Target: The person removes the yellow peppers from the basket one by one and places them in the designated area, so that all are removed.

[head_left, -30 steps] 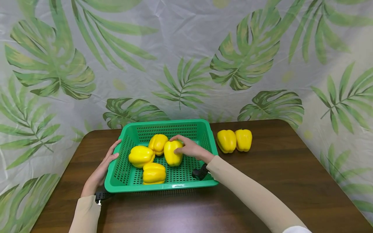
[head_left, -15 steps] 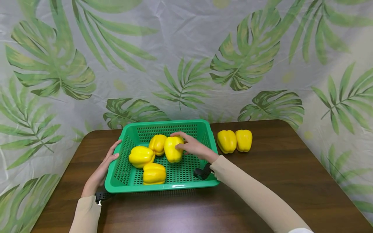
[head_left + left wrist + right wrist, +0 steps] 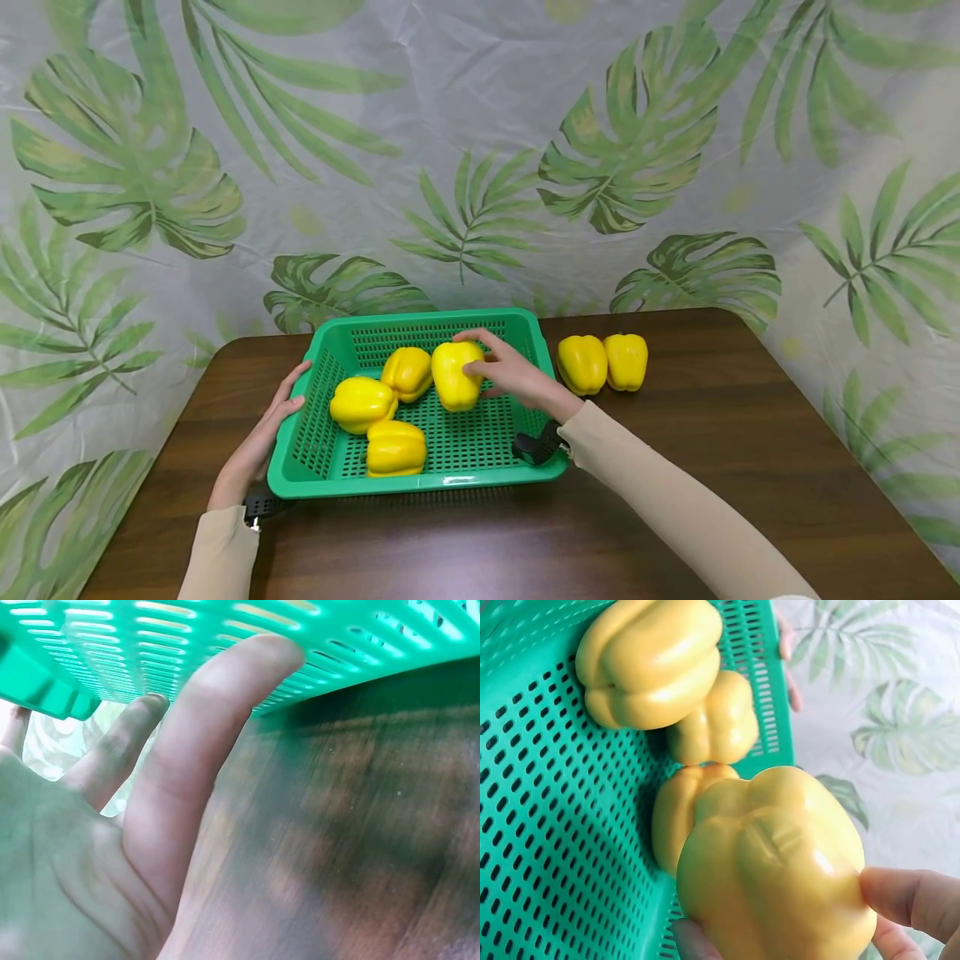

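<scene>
My right hand (image 3: 510,371) grips a yellow bell pepper (image 3: 455,379) over the right half of a green plastic basket (image 3: 420,482). In the right wrist view, thumb and fingers hold the sides of that bell pepper (image 3: 776,877), its lobed end facing the camera. Three more yellow bell peppers lie in the basket: a left one (image 3: 363,405), a back one (image 3: 407,372) and a front one (image 3: 396,448). My left hand (image 3: 262,437) rests against the basket's left side. In the left wrist view its straight thumb (image 3: 195,750) touches the slotted wall (image 3: 157,645).
Two yellow bell peppers, one (image 3: 582,365) beside another (image 3: 626,362), sit on the brown wooden table (image 3: 720,417) right of the basket. A leaf-patterned cloth (image 3: 480,208) hangs behind the table.
The right hand has lifted its bell pepper slightly and drawn it to the right, apart from the back pepper. The left hand and the basket stay in place.
</scene>
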Action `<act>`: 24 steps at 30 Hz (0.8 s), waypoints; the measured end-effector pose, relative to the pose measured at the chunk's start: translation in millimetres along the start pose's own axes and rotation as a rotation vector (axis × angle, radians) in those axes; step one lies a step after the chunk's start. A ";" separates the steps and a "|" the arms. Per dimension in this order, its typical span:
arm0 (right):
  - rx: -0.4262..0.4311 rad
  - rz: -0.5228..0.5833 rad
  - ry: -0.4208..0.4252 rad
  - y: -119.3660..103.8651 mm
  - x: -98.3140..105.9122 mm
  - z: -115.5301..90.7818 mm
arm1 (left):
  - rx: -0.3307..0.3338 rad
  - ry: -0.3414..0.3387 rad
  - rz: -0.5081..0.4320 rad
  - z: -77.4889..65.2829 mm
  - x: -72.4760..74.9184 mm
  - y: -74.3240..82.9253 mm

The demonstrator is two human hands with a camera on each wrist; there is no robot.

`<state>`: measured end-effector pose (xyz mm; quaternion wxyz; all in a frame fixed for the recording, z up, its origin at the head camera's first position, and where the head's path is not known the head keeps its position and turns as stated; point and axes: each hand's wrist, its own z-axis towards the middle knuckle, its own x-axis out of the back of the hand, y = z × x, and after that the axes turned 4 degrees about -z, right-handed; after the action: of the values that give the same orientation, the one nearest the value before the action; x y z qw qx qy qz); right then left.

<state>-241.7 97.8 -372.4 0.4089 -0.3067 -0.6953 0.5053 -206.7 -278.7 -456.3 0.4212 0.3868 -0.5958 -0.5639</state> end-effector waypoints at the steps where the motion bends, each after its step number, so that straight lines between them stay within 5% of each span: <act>1: 0.001 -0.001 0.006 -0.4 1.2 -0.9 | 0.000 0.000 0.001 0.0 -0.2 0.1; 24: 0.059 0.004 0.066 -1.2 33.7 -24.0 | 0.011 0.005 -0.012 -1.1 -2.1 1.1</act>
<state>-236.8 136.6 -358.8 0.4396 -0.3121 -0.6657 0.5160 -205.0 -277.1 -455.3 0.4171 0.3943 -0.5954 -0.5622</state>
